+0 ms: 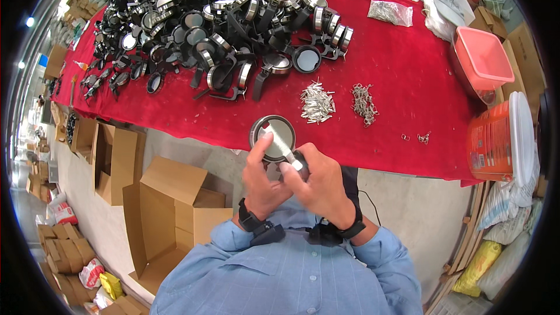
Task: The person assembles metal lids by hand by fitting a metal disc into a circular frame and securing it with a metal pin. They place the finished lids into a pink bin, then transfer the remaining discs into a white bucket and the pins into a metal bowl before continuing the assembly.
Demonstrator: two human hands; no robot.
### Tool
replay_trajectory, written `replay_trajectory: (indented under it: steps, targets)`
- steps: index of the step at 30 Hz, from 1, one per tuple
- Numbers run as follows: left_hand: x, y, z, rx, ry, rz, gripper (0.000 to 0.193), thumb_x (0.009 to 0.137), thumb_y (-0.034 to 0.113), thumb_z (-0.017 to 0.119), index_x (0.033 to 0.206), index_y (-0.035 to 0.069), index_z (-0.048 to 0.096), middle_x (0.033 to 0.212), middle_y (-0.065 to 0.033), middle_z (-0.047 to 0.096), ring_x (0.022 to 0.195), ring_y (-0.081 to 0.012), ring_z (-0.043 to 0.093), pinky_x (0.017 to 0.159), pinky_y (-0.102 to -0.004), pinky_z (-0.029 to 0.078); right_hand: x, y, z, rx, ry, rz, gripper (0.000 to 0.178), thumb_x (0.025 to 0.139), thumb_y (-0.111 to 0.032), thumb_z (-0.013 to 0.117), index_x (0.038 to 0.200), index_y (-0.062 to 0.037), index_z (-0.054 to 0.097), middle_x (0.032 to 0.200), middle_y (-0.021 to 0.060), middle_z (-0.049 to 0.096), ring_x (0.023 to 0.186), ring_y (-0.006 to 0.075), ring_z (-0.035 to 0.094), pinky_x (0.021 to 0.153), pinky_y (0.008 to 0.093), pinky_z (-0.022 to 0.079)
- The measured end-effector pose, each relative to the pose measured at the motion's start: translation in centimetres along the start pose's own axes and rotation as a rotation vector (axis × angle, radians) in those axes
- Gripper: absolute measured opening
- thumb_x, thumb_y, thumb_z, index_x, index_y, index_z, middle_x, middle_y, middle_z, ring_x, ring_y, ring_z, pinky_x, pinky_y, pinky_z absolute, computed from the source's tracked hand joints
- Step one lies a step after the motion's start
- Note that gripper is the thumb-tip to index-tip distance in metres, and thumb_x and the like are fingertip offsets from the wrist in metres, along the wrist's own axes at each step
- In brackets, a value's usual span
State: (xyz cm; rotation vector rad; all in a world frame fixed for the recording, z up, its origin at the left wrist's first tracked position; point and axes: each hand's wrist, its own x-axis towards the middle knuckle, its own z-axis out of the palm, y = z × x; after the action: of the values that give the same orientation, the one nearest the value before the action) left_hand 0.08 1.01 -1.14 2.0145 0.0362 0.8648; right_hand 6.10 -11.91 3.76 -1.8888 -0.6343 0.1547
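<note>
Both of my hands hold one round metal-rimmed part (281, 132) with a black handle-like arm, just over the table's near edge. My left hand (261, 176) grips its left side, the index finger on the shiny disc. My right hand (319, 182) is closed round the black arm at its lower right, thumb pressed near the joint. A small pile of thin silver pins (317, 103) lies on the red cloth just beyond. Beside it is a heap of small bent metal clips (364, 105). A few loose clips (424, 138) sit farther right.
A large heap of similar black-and-silver parts (221, 29) covers the far left of the red-clothed table (402, 76). At right stand a pink basin (484, 58) and an orange bucket (493, 140). A clear bag (391, 13) lies far right. Open cardboard boxes (166, 221) stand below left.
</note>
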Motion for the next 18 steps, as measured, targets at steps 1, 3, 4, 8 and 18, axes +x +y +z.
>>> replay_trajectory:
  steps: [1, 3, 4, 8, 18]
  targets:
    - [0.0, 0.0, 0.1, 0.001, 0.004, 0.002, 0.082, 0.082, 0.003, 0.081, 0.148, 0.002, 0.032, 0.13, -0.0178, 0.06, 0.107, -0.0243, 0.07, 0.087, -0.0342, 0.059, 0.1, 0.2, -0.5, 0.14, -0.07, 0.085, 0.025, 0.089, -0.023, 0.071, 0.095, -0.0009, 0.062, 0.072, 0.0098, 0.06, 0.055, 0.0221, 0.061, 0.052, 0.035, 0.046]
    - [0.6, 1.1, 0.3, -0.358, 0.004, -0.263, 0.091, 0.081, -0.001, 0.08, 0.153, 0.001, 0.025, 0.135, -0.0188, 0.056, 0.11, -0.0234, 0.069, 0.079, -0.0311, 0.061, -0.1, 0.8, -1.2, 0.288, -0.098, 0.17, 0.026, 0.09, -0.024, 0.071, 0.098, 0.0001, 0.063, 0.072, 0.0067, 0.059, 0.058, 0.0159, 0.057, 0.053, 0.0324, 0.044]
    - [0.9, 1.1, 0.1, -0.364, -0.07, -0.258, 0.097, 0.083, -0.006, 0.075, 0.157, 0.002, 0.014, 0.137, -0.0191, 0.052, 0.11, -0.0245, 0.069, 0.079, -0.0301, 0.061, -0.2, 1.2, -1.4, 0.437, -0.127, 0.259, 0.028, 0.091, -0.024, 0.072, 0.1, 0.0012, 0.064, 0.073, 0.0037, 0.058, 0.061, 0.0098, 0.054, 0.055, 0.0298, 0.043]
    - [1.4, 1.8, -0.1, -0.447, -0.157, -0.33, 0.108, 0.082, -0.009, 0.069, 0.161, 0.004, -0.003, 0.139, -0.0201, 0.051, 0.113, -0.0253, 0.068, 0.085, -0.0317, 0.06, -0.3, 2.0, -2.1, 0.494, -0.13, 0.323, 0.025, 0.093, -0.021, 0.071, 0.1, 0.0023, 0.065, 0.075, -0.0009, 0.058, 0.072, 0.0051, 0.051, 0.061, 0.0268, 0.043]
    - [1.1, 1.7, -0.7, -0.648, -0.204, -0.509, 0.095, 0.088, -0.004, 0.058, 0.162, 0.006, 0.0, 0.145, -0.0192, 0.045, 0.121, -0.0224, 0.06, 0.1, -0.0365, 0.053, -1.0, 3.9, -1.2, 0.589, -0.144, 0.298, 0.015, 0.094, -0.012, 0.069, 0.1, 0.0006, 0.065, 0.081, -0.0012, 0.062, 0.076, 0.0049, 0.052, 0.067, 0.0262, 0.045]
